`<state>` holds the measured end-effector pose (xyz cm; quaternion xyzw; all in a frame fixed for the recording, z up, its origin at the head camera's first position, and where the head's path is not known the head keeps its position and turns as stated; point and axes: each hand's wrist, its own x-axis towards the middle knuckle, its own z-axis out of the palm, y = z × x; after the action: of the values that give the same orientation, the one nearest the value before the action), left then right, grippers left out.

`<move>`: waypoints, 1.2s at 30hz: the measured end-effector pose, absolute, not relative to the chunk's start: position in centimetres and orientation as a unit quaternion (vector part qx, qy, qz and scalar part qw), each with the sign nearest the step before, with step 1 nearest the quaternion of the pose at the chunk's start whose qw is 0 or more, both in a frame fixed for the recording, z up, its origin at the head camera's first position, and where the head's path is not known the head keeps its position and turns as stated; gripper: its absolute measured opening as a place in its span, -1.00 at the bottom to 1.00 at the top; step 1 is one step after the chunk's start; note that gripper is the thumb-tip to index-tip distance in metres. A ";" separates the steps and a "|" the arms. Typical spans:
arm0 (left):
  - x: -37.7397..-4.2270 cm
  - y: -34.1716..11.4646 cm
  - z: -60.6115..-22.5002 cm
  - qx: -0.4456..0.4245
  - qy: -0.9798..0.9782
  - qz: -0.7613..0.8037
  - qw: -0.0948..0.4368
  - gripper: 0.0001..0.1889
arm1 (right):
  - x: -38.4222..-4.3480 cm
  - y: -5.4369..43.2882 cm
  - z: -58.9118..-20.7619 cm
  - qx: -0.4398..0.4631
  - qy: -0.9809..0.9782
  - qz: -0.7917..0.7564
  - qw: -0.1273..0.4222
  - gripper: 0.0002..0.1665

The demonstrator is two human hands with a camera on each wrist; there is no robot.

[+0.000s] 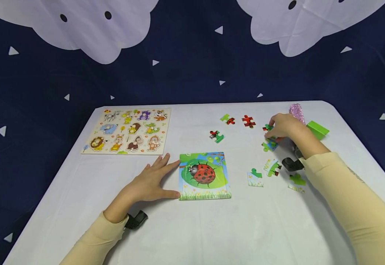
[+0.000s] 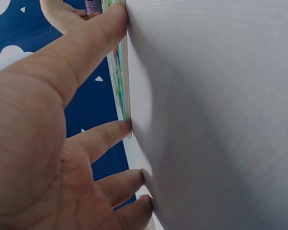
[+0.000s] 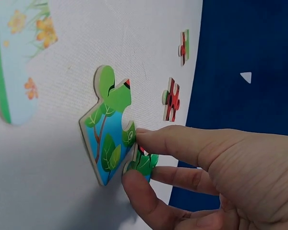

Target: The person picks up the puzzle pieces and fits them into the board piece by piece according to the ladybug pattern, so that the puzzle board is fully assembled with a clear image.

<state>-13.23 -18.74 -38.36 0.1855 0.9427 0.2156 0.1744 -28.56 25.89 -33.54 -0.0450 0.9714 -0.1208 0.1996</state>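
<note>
The left hand lies spread at the left edge of a square ladybug puzzle board. Thumb and index fingertips touch its side; in the left wrist view that hand braces against the thin board edge. At the right, the right hand reaches down among loose pieces with curled fingers. Close up, the right hand's fingertips pinch a green jigsaw piece, which they partly hide. A blue, leafy jigsaw piece overlaps the fingertips in the right wrist view.
An animal knob puzzle lies at the back left. Several loose jigsaw pieces are scattered right of the board, including a red piece. Beyond the right hand are a pink glittery object and a green block.
</note>
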 end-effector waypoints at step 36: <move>-13.3 -18.7 -38.5 0.186 0.944 0.210 0.175 0.10 | -29.2 24.1 -35.4 -0.189 0.952 -0.182 0.155 -0.44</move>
<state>-13.32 -18.73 -38.50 0.1857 0.9439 0.2099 0.1746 -29.19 24.13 -35.38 -0.1895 0.9523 -0.1823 0.1548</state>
